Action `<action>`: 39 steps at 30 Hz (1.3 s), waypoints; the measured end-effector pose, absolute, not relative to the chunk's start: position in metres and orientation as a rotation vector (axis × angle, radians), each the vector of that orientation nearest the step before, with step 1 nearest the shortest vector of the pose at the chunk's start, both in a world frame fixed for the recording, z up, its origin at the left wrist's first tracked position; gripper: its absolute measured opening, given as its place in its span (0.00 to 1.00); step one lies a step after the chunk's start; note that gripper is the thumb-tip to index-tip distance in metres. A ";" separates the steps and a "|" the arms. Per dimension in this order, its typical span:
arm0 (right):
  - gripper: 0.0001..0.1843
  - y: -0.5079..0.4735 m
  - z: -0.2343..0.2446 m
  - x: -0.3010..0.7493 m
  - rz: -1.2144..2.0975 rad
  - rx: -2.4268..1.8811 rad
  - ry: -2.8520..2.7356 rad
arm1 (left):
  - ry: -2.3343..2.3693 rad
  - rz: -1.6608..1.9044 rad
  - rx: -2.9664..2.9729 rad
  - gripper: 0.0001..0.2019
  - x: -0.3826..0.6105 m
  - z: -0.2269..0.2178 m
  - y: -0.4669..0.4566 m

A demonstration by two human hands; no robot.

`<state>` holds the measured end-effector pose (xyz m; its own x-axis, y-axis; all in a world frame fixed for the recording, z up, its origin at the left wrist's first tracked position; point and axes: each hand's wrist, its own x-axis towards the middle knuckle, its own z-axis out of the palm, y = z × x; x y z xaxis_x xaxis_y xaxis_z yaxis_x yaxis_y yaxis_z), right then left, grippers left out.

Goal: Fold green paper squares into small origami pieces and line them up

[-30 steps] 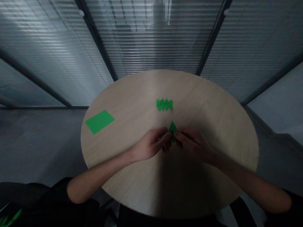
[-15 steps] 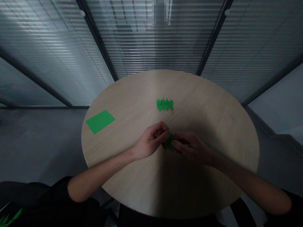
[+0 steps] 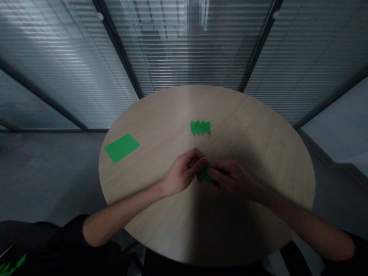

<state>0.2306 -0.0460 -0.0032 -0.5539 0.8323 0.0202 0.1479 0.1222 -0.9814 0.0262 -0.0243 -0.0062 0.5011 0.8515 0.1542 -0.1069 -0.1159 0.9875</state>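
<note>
Between my two hands is a small piece of green paper [image 3: 206,174], partly covered by fingers; its folds are too dark to make out. My left hand [image 3: 186,168] pinches its upper left side between thumb and fingers. From the other side, my right hand [image 3: 230,177] grips its right edge, thumb on top. Beyond the hands lies a row of several small folded green paper pieces [image 3: 200,127] with pointed ends, set side by side. Over to the left, a flat green paper sheet [image 3: 122,148] rests on the table.
The round wooden table [image 3: 161,115] carries all of this, with a dark shadow over its near right part. Behind it stand glass panels with blinds [image 3: 184,57] in dark frames. Part of a dark chair [image 3: 293,257] shows below the right edge.
Almost nothing differs. My fingers have shifted very slightly on the green paper, the right thumb a little to the left; the row and the flat sheet lie as before.
</note>
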 end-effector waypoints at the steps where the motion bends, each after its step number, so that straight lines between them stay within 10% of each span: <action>1: 0.19 -0.045 -0.002 0.231 1.456 -0.963 -1.810 | 0.696 0.960 1.457 0.16 0.026 -0.006 -0.024; 39: 0.25 -0.038 0.004 0.234 1.484 -0.925 -1.521 | 0.741 0.938 1.815 0.09 0.018 -0.002 -0.028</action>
